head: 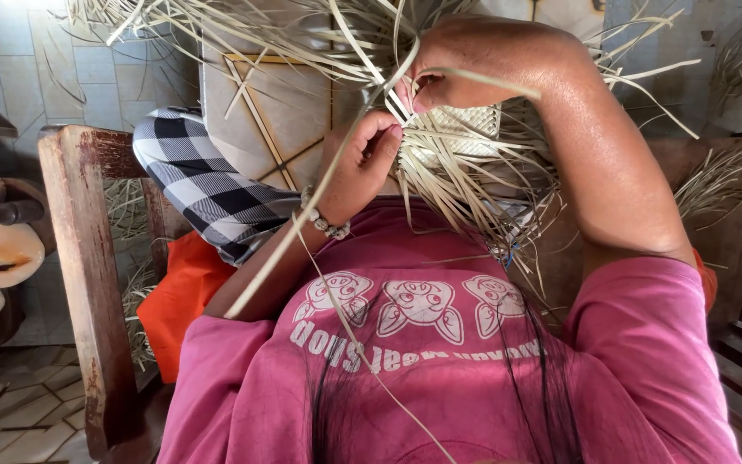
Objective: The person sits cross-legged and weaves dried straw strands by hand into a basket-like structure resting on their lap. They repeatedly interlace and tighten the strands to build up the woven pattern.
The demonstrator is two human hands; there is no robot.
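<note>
In lap: left hand [361, 163] & right hand [440, 73] both pinch pale strips [465, 172] at woven mat [461, 125]. Risk, prob.: hard tugs split strips; loose ends tangle.

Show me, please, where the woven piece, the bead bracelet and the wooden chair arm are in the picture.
woven piece [465, 125], head view, on its finished pale mat part between the hands.
bead bracelet [326, 222], head view, on the beads at the left wrist.
wooden chair arm [88, 258], head view, on its worn upper surface.
</note>
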